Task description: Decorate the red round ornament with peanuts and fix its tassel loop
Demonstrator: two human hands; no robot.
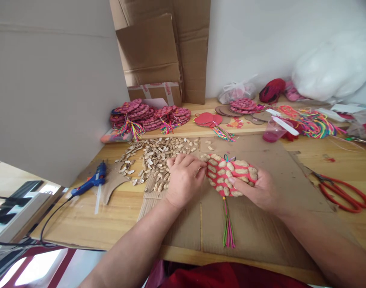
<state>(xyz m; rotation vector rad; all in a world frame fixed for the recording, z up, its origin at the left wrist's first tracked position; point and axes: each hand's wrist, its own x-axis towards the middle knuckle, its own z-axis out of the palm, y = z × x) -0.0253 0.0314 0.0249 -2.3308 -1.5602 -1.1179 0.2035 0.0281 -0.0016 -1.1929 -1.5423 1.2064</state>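
The right hand (pixel 261 193), palm up and half closed, cradles a round red disc (pixel 223 173) studded with bumpy pale peanut shells (pixel 242 171). The left hand (pixel 183 181), knuckles up, fingers curled, pinches its other edge; loose shells (pixel 157 155) lie heaped just beyond that hand.

One head-worn camera looked forward and down from the person's own eye level, close over the wooden table (pixel 81 224) and facing the white wall (pixel 261 40) at its far edge. The left hand (pixel 183 180), right hand (pixel 261 192) and shell-covered disc (pixel 228 174) sat mid-frame, near the lens — forearms entering from the bottom edge.
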